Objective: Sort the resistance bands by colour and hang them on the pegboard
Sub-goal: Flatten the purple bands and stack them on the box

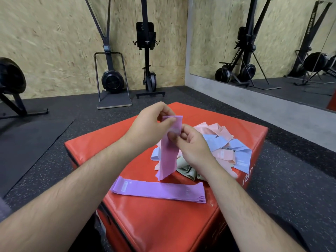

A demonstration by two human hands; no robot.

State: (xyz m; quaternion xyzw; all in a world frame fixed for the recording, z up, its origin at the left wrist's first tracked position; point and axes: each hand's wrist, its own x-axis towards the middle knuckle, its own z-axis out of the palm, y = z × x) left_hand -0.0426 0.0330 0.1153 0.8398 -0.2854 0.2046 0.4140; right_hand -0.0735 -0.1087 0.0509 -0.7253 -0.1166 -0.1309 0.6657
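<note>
Left grip (147, 122) & right grip (192, 144) both pinch the top of one purple band (168, 157), which hangs down over the red box (145, 224). A 2nd purple band (158, 191) lies flat near the front edge. Pink, blue & green bands make a mixed pile (223, 150) behind it, on the right.

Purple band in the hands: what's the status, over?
Left hand and right hand both pinch purple band, hanging upright. Purple stack lies flat on red box. Mixed pile unsorted behind. Pegboard not in view.
</note>
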